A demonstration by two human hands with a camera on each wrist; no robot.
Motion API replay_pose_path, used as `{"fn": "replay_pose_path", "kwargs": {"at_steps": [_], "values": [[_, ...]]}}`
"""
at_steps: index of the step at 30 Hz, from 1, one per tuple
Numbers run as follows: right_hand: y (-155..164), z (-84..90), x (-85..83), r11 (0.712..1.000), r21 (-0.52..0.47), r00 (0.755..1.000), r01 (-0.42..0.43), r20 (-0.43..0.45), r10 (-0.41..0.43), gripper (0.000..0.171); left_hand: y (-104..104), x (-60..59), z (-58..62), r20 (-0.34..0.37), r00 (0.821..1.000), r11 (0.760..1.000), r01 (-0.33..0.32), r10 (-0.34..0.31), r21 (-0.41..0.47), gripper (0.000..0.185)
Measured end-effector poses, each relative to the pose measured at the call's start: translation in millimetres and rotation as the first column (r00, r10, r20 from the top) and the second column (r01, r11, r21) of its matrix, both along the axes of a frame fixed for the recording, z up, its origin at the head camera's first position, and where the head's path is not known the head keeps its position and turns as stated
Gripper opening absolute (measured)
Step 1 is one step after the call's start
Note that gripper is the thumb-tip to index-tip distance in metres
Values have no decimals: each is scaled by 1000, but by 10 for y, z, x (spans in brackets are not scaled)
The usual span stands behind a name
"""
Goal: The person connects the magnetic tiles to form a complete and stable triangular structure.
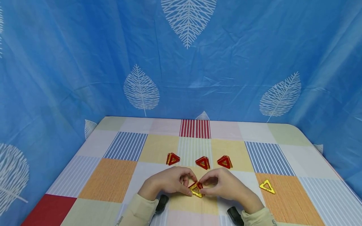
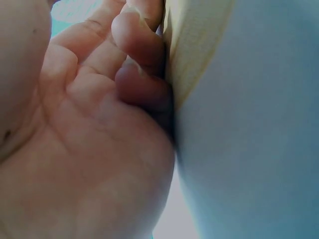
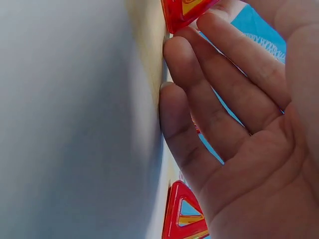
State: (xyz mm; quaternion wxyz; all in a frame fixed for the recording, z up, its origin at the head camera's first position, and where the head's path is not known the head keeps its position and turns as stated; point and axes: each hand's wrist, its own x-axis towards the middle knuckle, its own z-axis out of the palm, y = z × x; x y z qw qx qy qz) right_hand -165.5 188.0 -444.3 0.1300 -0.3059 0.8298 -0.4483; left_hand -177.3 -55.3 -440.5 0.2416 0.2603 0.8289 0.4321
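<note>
- left hand (image 1: 169, 181) and right hand (image 1: 223, 183) pinch red-yellow triangle cluster (image 1: 195, 189) between fingertips, fingers curled narrow
- cluster sits on checkered tablecloth (image 1: 107, 179)
- no containers visible

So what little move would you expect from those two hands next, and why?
Probably pressing the red and yellow triangle tiles together into a closed pyramid. The left hand and right hand both pinch that cluster from opposite sides, and it looks only partly joined. Three finished pyramids already stand in a row behind, and one loose yellow triangle lies flat to the right, perhaps the piece after that.
</note>
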Motion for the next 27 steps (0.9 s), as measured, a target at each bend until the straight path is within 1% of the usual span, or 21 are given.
{"fn": "replay_pose_path", "kwargs": {"at_steps": [5,9,13,15,19,21,26,27], "values": [[18,11,6,1000,15,1000,10,11,-10,13,12,12,5,-21,1000,1000,-12,12,-19,30],[20,25,10,1000,-3,999,1,39,-1,10,20,17,18,-26,999,999,-21,21,-25,31],[-1,35,18,1000,-9,998,1,55,0,12,20,21,23,-34,999,999,-27,26,-34,31],[-11,36,19,1000,3,999,8,49,-8,17,21,22,20,-34,999,999,-28,27,-34,31],[-18,30,12,999,34,1000,18,24,-19,38,22,22,20,-24,999,999,-30,30,-28,31],[-20,21,7,999,41,1000,4,2,-4,40,22,21,21,-23,999,999,-29,29,-27,31],[-27,4,3,999,25,997,-39,-61,40,25,24,14,16,-34,999,999,-28,27,-36,31],[-28,4,6,999,23,997,-40,-64,41,24,24,13,13,-37,999,999,-28,27,-39,31]]}}
